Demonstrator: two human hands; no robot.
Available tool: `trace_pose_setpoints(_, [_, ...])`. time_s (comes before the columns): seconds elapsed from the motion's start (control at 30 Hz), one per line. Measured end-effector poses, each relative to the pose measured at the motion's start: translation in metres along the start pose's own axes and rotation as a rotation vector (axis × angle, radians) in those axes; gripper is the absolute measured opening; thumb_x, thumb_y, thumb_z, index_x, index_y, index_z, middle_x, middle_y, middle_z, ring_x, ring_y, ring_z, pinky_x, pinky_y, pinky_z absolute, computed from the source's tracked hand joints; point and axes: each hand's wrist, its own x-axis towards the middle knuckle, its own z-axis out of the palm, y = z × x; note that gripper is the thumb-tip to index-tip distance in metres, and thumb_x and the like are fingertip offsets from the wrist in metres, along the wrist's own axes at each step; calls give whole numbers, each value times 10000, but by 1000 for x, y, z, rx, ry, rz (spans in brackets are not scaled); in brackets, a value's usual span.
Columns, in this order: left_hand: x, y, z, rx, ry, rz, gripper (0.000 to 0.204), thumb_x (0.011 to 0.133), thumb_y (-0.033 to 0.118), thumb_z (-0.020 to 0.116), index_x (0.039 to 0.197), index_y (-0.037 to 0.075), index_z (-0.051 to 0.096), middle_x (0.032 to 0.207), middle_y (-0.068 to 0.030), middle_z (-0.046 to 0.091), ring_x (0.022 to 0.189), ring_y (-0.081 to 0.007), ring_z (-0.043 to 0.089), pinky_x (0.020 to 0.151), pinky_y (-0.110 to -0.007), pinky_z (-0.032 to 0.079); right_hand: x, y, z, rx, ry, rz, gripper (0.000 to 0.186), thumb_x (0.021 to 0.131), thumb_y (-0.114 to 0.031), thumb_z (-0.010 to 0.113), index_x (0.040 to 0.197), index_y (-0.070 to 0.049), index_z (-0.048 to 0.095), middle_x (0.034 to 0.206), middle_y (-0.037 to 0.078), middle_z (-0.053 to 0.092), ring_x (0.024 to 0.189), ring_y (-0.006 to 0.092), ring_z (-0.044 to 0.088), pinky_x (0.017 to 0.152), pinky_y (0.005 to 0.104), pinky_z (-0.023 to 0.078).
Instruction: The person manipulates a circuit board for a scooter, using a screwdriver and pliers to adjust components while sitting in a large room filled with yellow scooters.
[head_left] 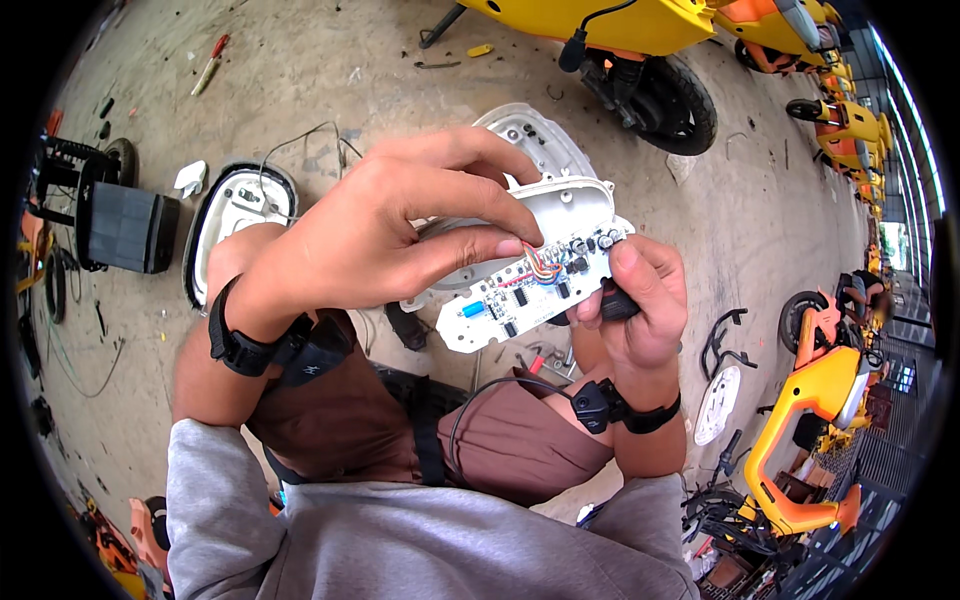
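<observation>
A white circuit board (478,338) with chips, capacitors and a blue part is held in front of me, above my knees. My right hand (648,295) grips its right end, thumb on top and fingers underneath. Against those fingers sits a dark rounded piece (618,302); its kind is unclear. Over the board's upper edge my left hand (420,215) is closed, thumb and index finger pinching at a bundle of thin coloured wires (543,270). Just behind the board is a white plastic housing (575,208), its lower part covered by the board and my hand.
Another white shell (545,135) lies beyond the housing. A dark-rimmed white cover (240,195) with a cable rests at left. A red-handled tool (210,65) lies on the floor. Yellow scooters (800,430) stand at right and ahead; a white panel (717,405) lies right.
</observation>
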Motion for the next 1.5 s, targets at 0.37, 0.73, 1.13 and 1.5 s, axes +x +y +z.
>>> trace_pose_setpoints(0.37, [0, -4, 6, 22, 123, 18, 109, 834, 83, 689, 936, 45, 690, 1030, -117, 635, 832, -252, 644, 712, -329, 511, -1, -2, 2, -195, -91, 26, 274, 929, -174, 585, 820, 61, 673, 684, 124, 678, 539, 108, 595, 479, 227, 451])
trace_pose_setpoints(0.73, [1, -3, 3, -111, 85, -11, 126, 856, 89, 670, 970, 47, 700, 980, -115, 645, 840, -225, 642, 723, -311, 512, -2, -2, 9, -253, -186, -13, 208, 913, -87, 584, 885, 87, 694, 736, 138, 704, 546, 77, 583, 494, 208, 467])
trace_pose_setpoints(1.13, [2, 3, 2, -98, 75, -90, 200, 831, 42, 686, 1028, 46, 719, 1037, -126, 665, 938, -212, 647, 799, -310, 513, -3, -1, 8, -169, -132, -41, 245, 938, -109, 566, 837, 86, 675, 762, 175, 698, 554, 96, 575, 490, 227, 460])
trace_pose_setpoints(1.5, [4, 9, 11, -486, 47, -244, 502, 842, 140, 728, 1283, 4, 532, 1199, -93, 609, 1072, -149, 570, 915, -299, 456, 0, 3, 7, 57, 24, -149, 292, 976, -150, 519, 870, 82, 661, 872, 203, 692, 585, 112, 551, 567, 251, 469])
